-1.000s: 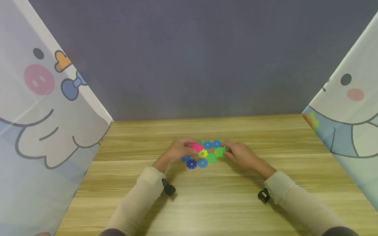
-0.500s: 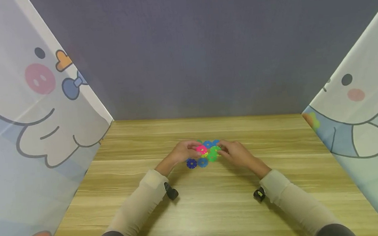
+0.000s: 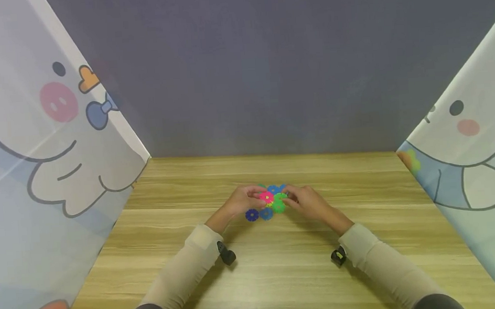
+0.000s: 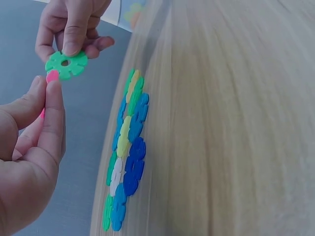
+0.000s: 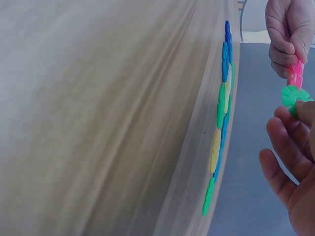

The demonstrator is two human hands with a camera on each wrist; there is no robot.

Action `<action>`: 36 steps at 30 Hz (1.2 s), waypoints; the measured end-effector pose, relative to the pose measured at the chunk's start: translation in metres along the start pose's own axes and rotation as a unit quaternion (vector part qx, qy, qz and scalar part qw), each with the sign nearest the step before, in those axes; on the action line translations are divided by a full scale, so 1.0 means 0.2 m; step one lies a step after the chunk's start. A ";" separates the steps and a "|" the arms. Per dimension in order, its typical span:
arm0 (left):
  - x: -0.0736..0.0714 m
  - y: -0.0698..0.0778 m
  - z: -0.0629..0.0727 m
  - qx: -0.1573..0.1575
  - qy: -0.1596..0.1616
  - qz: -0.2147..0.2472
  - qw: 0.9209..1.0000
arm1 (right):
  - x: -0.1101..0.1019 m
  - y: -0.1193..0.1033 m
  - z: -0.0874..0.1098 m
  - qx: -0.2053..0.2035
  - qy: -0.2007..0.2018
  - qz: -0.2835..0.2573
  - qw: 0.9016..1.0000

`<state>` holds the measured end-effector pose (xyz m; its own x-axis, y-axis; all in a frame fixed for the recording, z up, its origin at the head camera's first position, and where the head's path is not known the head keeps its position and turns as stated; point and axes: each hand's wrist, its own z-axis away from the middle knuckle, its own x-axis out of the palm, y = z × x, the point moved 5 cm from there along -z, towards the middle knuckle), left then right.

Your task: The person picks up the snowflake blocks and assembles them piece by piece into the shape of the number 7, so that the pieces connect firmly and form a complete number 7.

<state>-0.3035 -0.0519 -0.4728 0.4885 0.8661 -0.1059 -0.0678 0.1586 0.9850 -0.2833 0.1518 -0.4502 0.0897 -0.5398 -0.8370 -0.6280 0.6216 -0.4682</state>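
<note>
My left hand (image 3: 240, 201) pinches a pink snowflake disc (image 3: 264, 195) between thumb and fingers. Opposite it, my right hand (image 3: 313, 203) holds a green snowflake disc (image 4: 77, 68) by its edge, thumb on the face. The two discs meet edge to edge above the table, the pink one (image 5: 296, 76) turned on edge and crossing the green disc's rim in both wrist views. Below them, more slotted discs lie flat on the table, among them a dark blue disc (image 3: 252, 215), a light blue disc (image 3: 266, 214), a yellow disc (image 4: 124, 137) and a white disc (image 4: 116, 176).
The flat discs sit close together on the wood-grain table (image 3: 277, 277). A dark grey panel (image 3: 263, 76) rises behind the table's far edge. Cartoon-printed panels stand at the left (image 3: 17, 247) and the right (image 3: 489, 166).
Both hands have come together over the discs, bringing the pink disc rightward and the green disc leftward until they meet. Over the last half second they have barely moved.
</note>
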 end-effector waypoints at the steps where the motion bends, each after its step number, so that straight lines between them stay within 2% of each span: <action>1: 0.00 0.00 0.00 -0.004 0.003 0.004 1.000 | 0.00 0.00 0.00 -0.002 -0.002 -0.002 1.000; 7: 0.02 -0.01 0.02 -0.021 0.024 0.006 0.999 | 0.00 -0.02 -0.01 -0.014 -0.005 -0.006 1.000; 13: 0.04 -0.02 0.04 -0.039 0.027 0.002 0.999 | 0.01 -0.02 -0.01 -0.011 -0.015 -0.016 1.000; 20: 0.06 -0.02 0.04 -0.030 0.027 -0.001 0.999 | 0.00 -0.04 -0.01 -0.020 -0.016 -0.033 0.999; 30: 0.06 -0.03 0.03 -0.025 0.024 0.010 0.999 | 0.02 -0.05 -0.04 -0.015 -0.025 -0.026 0.999; 36: 0.05 -0.01 0.04 -0.042 0.022 0.032 0.998 | 0.00 -0.03 -0.05 -0.002 -0.024 -0.039 0.999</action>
<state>-0.2913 -0.0470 -0.4741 0.4425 0.8953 -0.0510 -0.1706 0.1398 0.9754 -0.2861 0.1419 -0.4451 0.1749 -0.5593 -0.8103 -0.6206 0.5763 -0.5318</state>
